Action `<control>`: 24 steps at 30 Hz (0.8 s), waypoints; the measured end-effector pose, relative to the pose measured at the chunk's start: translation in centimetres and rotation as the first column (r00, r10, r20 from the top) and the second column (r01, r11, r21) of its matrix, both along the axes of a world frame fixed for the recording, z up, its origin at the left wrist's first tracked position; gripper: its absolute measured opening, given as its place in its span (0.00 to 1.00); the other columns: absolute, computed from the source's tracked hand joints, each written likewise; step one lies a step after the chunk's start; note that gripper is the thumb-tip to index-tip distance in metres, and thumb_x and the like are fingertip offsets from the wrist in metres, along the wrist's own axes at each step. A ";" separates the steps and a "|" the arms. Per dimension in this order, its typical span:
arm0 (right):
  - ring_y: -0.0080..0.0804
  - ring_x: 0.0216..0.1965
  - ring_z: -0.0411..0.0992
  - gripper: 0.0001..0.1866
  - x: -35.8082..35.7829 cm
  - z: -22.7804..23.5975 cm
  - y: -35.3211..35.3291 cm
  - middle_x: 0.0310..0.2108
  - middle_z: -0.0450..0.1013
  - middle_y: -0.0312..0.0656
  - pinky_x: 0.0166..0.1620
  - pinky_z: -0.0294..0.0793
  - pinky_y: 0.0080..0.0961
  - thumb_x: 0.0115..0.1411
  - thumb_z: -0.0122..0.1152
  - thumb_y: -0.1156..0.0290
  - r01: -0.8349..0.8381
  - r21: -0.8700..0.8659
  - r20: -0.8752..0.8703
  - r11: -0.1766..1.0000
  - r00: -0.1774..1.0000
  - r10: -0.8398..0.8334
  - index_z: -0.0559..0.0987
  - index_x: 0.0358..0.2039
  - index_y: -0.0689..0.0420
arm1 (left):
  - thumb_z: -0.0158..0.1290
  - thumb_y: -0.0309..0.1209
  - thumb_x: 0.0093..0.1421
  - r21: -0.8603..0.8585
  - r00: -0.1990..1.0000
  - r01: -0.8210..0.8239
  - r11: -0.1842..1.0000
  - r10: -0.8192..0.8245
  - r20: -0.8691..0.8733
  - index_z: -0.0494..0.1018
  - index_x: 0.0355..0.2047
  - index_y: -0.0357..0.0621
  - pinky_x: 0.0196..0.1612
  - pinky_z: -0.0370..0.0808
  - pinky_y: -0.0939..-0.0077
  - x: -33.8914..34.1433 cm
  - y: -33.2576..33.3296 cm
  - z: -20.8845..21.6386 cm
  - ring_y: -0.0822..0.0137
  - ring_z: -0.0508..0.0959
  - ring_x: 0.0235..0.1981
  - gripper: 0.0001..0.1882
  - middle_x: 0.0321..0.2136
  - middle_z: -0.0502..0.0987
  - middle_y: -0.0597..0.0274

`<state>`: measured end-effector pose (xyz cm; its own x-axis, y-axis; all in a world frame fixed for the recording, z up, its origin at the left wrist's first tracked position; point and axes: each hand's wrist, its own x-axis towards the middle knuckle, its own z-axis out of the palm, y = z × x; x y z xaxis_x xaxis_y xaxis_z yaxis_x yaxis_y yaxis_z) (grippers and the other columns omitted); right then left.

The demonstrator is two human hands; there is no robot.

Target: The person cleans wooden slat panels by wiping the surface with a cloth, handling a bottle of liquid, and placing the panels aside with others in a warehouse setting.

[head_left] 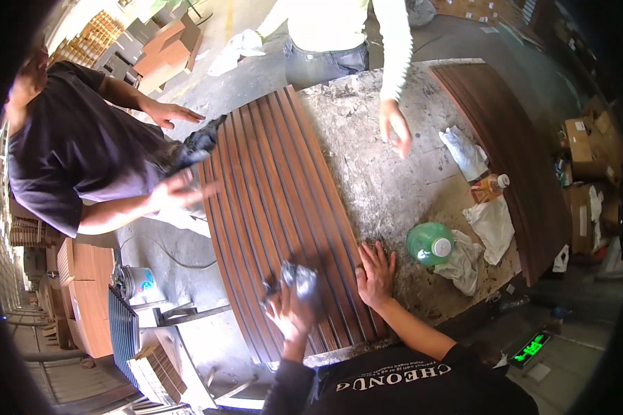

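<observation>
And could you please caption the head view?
Left hand holds a dark crumpled wad on a grooved brown panel; right hand at its edge.

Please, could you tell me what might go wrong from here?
The green bottle is close to the right hand, so a wide sweep of that hand might knock it over. The left hand holds a crumpled wad on the grooved board; any grit caught under it could scratch the surface.

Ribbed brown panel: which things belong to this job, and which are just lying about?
In use: ribbed brown panel; crumpled grey wad in the left hand.

Apparently lying about: round green white-capped bottle; amber plastic bottle; crumpled white cloths.
</observation>
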<state>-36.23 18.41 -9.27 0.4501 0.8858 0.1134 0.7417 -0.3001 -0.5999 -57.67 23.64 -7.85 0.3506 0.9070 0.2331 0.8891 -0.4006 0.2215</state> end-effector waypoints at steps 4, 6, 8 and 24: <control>0.45 0.67 0.49 0.27 -0.5 -0.2 0.3 0.63 0.60 0.38 0.65 0.34 0.59 0.59 0.48 0.66 -0.019 -0.037 -0.002 0.999 1.000 0.019 0.65 0.60 0.55 | 0.52 0.37 0.50 0.215 1.000 -0.011 0.977 0.008 0.011 0.75 0.49 0.46 0.51 0.60 0.53 2.8 13.5 -1.8 0.55 0.71 0.48 0.24 0.53 0.73 0.55; 0.45 0.67 0.49 0.28 -1.0 -0.8 0.4 0.63 0.60 0.39 0.65 0.34 0.58 0.59 0.48 0.66 -0.059 0.012 0.028 0.998 0.998 0.059 0.64 0.61 0.54 | 0.51 0.39 0.53 0.233 0.993 -0.088 0.969 0.104 -0.059 0.74 0.49 0.48 0.48 0.62 0.53 4.6 19.2 -0.4 0.56 0.72 0.46 0.22 0.52 0.73 0.60; 0.46 0.66 0.51 0.29 -1.0 -1.3 0.4 0.62 0.61 0.38 0.64 0.38 0.61 0.56 0.52 0.67 -0.027 0.057 0.083 0.998 0.996 0.022 0.64 0.60 0.53 | 0.52 0.38 0.53 0.206 0.990 -0.110 0.973 0.125 -0.064 0.74 0.46 0.48 0.47 0.63 0.54 6.1 20.5 0.7 0.56 0.72 0.45 0.20 0.50 0.74 0.60; 0.45 0.68 0.47 0.28 -0.3 -0.7 0.6 0.64 0.58 0.39 0.65 0.34 0.59 0.60 0.46 0.64 -0.055 -0.057 0.087 0.997 0.994 0.060 0.63 0.61 0.54 | 0.51 0.36 0.49 0.139 0.999 -0.044 0.989 0.045 -0.003 0.75 0.47 0.45 0.52 0.60 0.54 1.3 7.7 0.1 0.53 0.72 0.48 0.24 0.52 0.74 0.58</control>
<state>-36.49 18.98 -10.01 0.3886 0.9158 0.1016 0.8080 -0.2857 -0.5152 -56.40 31.37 -7.72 0.3120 0.8810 0.3557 0.9079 -0.3868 0.1616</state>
